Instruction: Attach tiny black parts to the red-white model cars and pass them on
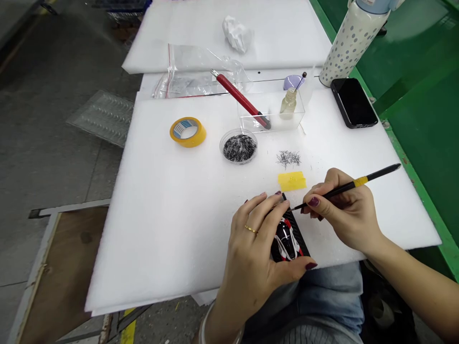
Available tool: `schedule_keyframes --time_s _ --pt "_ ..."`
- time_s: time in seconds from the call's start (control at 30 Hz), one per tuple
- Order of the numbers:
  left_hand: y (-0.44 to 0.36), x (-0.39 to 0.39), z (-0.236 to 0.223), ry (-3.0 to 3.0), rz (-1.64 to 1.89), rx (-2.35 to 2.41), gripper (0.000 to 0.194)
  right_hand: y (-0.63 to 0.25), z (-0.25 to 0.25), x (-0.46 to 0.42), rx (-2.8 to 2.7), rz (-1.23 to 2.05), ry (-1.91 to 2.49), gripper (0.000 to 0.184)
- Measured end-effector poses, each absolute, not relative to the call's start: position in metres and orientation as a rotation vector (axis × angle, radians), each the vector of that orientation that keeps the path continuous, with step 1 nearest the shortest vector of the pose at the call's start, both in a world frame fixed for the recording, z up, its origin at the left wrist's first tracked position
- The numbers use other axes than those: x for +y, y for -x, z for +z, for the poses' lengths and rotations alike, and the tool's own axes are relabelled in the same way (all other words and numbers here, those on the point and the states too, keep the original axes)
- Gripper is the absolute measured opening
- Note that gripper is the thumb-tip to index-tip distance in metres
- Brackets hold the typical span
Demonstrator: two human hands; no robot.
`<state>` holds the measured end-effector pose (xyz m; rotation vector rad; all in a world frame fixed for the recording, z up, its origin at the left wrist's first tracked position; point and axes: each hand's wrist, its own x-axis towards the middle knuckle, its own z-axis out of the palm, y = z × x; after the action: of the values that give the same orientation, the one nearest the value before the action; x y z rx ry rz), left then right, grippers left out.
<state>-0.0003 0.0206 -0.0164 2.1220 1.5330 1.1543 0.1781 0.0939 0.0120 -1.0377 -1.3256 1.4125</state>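
My left hand [256, 239] is curled around a small model car [286, 236] in black, red and white on a dark base, near the foam's front edge. Its fingers cover the car's far end. A slim black paintbrush [340, 189] with a yellow band sits pinched in my right hand [346, 210], its fine tip at the base by my left fingertips. Just beyond lie a strip of yellow tape [291, 181] and a loose pile of short black strands [289, 158]. A round clear dish [238, 146] holds many more such strands.
Behind the dish, a red utility knife [240, 98] leans on a clear tray [272, 122] with a small glass bottle [288, 102]. A yellow tape roll [188, 132] lies left. At right are a phone [354, 102] and a dotted bottle [351, 45]. Plastic bags [201, 71] lie behind.
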Motion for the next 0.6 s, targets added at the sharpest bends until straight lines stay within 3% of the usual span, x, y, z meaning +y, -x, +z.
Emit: schedule_keyframes --time_s 0.3,0.4,0.53,0.6 --pt "0.013 0.015 -0.015 -2.187 1.060 1.542 0.069 -0.184 0.005 0.102 -1.265 1.311 1.019 0.030" --pt "0.022 0.010 -0.016 -2.315 0.844 1.490 0.089 -0.190 0.000 0.109 -1.268 1.176 1.125 0.031" --pt "0.027 0.007 -0.020 -2.468 0.549 1.486 0.132 -0.192 -0.008 0.114 -1.367 1.002 1.267 0.027" --pt "0.026 0.007 -0.022 -2.505 0.478 1.515 0.142 -0.191 -0.011 0.115 -1.413 0.959 1.306 0.026"
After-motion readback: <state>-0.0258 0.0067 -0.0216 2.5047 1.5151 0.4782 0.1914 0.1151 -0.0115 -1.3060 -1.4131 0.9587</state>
